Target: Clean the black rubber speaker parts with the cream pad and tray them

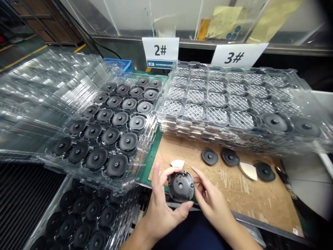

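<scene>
A black rounded part [181, 186] is held up over the front edge of the cardboard, its studded face with a central hole turned toward me. My left hand [163, 208] grips it between thumb and fingers at its left and lower edge. My right hand [209, 194] has its curled fingers at the part's right edge. Just behind the part lies a white wedge-shaped piece [177, 163]. Farther right on the cardboard [223, 187] rest a black disc [210, 157], a second black disc [230, 157], a cream wedge [248, 171] and a third black disc [265, 172].
A clear tray [140, 156] full of black discs stands at the left, with stacked clear trays [31, 93] beside it. Another tray stack [203, 119] holds two discs at its right. More discs fill a lower tray [65, 211]. Signs read 2# [161, 52] and 3# [238, 55].
</scene>
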